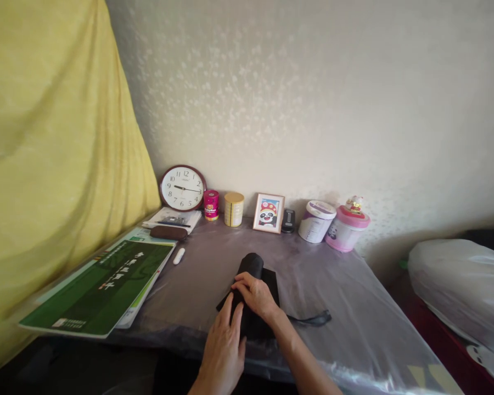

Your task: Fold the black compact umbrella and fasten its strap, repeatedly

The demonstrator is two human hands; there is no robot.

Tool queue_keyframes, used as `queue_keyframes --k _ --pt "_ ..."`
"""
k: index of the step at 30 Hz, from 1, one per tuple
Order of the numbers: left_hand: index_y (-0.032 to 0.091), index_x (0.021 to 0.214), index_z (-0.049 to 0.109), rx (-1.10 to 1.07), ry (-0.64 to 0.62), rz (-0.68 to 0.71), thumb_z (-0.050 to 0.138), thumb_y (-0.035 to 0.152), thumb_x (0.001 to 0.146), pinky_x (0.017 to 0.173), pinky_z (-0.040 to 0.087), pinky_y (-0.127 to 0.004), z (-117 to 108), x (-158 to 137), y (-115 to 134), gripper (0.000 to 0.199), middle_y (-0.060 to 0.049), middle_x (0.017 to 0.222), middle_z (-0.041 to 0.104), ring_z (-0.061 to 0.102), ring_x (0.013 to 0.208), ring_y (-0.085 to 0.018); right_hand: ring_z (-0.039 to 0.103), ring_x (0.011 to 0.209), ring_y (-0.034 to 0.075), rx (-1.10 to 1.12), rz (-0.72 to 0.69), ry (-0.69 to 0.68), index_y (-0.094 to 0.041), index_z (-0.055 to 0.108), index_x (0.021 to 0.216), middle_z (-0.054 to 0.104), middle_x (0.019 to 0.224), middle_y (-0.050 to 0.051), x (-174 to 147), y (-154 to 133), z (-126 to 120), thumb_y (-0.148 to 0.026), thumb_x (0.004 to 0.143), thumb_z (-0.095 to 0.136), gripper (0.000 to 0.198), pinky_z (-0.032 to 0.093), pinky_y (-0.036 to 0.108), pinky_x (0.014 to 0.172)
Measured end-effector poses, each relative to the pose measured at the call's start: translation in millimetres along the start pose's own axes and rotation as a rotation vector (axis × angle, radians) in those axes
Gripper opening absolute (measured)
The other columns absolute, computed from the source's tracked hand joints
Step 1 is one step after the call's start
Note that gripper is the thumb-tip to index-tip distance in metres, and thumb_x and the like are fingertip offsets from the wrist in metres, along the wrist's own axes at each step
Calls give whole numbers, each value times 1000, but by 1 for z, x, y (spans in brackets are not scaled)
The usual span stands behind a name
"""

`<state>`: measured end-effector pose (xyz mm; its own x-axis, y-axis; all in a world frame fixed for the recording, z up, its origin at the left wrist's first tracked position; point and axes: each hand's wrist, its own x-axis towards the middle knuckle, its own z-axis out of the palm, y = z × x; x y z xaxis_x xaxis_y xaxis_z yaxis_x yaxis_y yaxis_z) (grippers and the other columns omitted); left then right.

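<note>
A black rolled cloth bundle lies on the table in front of me, on top of a flat piece of black fabric. A dark strap trails from it to the right. My left hand grips the near left side of the roll, fingers stretched along it and thumb to the right. Over the top of the roll, my right hand bends its fingers to the left and holds it. The two hands' fingertips almost meet. Part of the roll is hidden under them.
A plastic-covered table bears green books, a brown case and a small white object at left. Along the wall stand a clock, cans, a panda picture and tubs. A plastic-wrapped bundle lies right.
</note>
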<state>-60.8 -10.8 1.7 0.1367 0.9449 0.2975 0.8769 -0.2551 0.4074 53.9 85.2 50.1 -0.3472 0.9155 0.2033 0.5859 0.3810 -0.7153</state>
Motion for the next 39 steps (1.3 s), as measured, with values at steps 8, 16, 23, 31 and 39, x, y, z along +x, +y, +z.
queue_keyframes --k 8,16,23,31,39 --pt "17 125 42 53 32 12 49 25 76 106 30 -49 -16 1 3 50 -14 145 28 28 132 -31 66 89 17 -27 19 -34 -25 65 91 73 90 -2 10 -2 3 -19 83 48 19 46 26 78" --pt "14 141 10 -143 -129 -31 35 13 77 103 36 -45 7 6 -5 68 -15 147 23 28 133 -27 58 98 16 -56 -248 58 -26 67 98 70 99 1 -10 -4 1 -27 89 45 23 43 31 89" --pt "11 142 7 -129 -216 -110 33 12 77 106 32 -42 0 7 4 70 -16 149 19 24 135 -25 47 119 17 -151 -256 22 -27 69 84 69 102 -1 12 27 5 -25 91 40 29 17 45 108" --pt "8 141 8 -97 -287 -152 35 9 75 106 31 -39 -6 12 9 72 -17 148 20 27 134 -26 48 118 18 -166 -98 168 -23 68 89 67 109 4 58 52 -2 -25 87 44 25 24 42 106" --pt "7 141 6 -104 -260 -105 33 11 77 104 33 -39 -12 11 11 69 -18 148 21 26 134 -26 58 105 23 -22 361 489 -16 61 105 65 107 12 15 92 -45 -31 82 42 33 42 39 93"
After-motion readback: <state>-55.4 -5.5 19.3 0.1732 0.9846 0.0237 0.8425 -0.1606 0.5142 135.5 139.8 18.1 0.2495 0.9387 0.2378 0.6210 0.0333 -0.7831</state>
